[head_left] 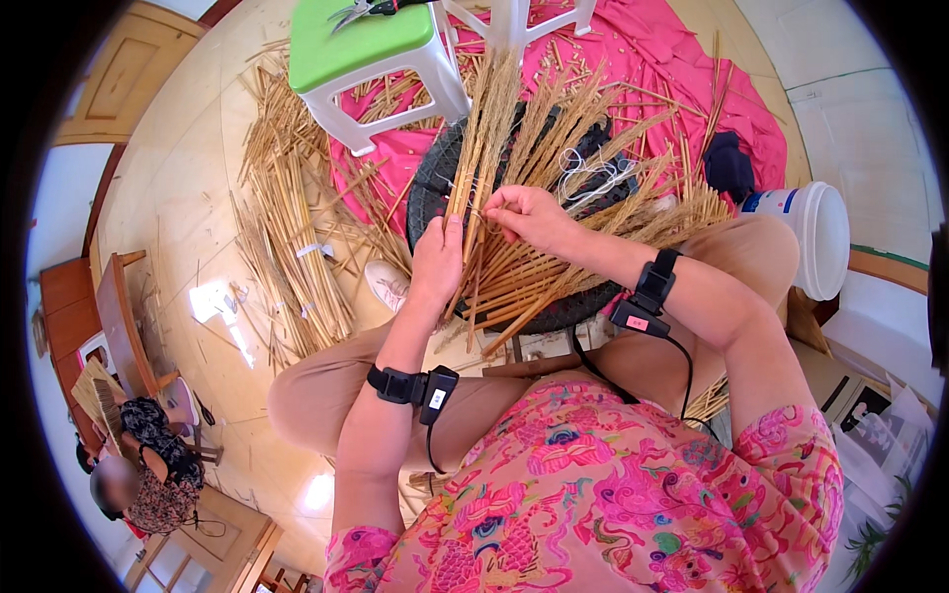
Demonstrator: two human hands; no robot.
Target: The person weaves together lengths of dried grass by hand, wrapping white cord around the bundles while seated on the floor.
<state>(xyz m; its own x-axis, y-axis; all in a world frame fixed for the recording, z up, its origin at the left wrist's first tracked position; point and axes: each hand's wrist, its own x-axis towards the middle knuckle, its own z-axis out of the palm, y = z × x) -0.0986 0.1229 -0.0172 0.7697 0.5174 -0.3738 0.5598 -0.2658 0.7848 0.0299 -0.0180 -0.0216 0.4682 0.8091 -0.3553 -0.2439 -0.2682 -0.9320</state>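
Near green stool, straw bundle gripped by left hand, thin strand seemingly pinched by right hand; binding presumed, tension probably needed next.

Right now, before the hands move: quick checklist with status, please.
1. Left hand on the stalk bundle: ok, gripping it.
2. Right hand closed at the bundle: ok, fingertips together; cannot tell what they pinch.
3. White cord apart from both hands: ok, it lies loosely looped beyond the right one.
4. Loose stalks neatly aligned: not ok, they fan out and cross.
5. Black-handled tool put down: ok, on the green stool.
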